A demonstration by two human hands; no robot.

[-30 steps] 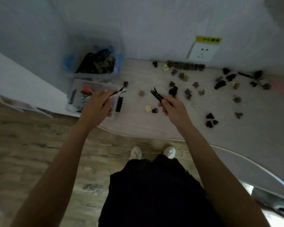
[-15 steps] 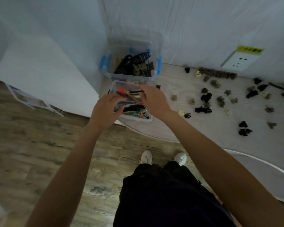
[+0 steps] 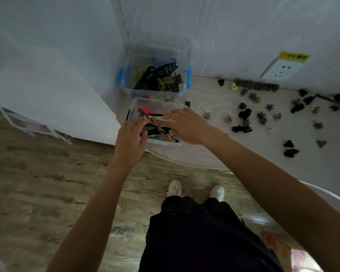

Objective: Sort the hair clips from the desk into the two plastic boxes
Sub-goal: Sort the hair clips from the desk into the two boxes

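Two clear plastic boxes stand at the desk's left end. The far box (image 3: 182, 92) has blue latches and holds dark and tan claw clips. The near box (image 3: 166, 143) holds long slim clips. Both my hands hover over the near box. My left hand (image 3: 130, 138) has relaxed fingers, its tips by a dark slim clip (image 3: 145, 114). My right hand (image 3: 186, 126) lies flat with straight fingers over a beige slim clip (image 3: 166, 120). Several small black and tan claw clips (image 3: 244, 113) are scattered on the desk to the right.
A row of brown clips (image 3: 255, 86) lines the wall below a white socket (image 3: 283, 68). The desk's curved front edge (image 3: 186, 164) runs just below the near box. Wooden floor, my shoes and printed sheets (image 3: 33, 124) lie below and to the left.
Both hands carried slim clips from the desk to the near box. Their fingers have since straightened over it, and the clips now lie across the box's contents.
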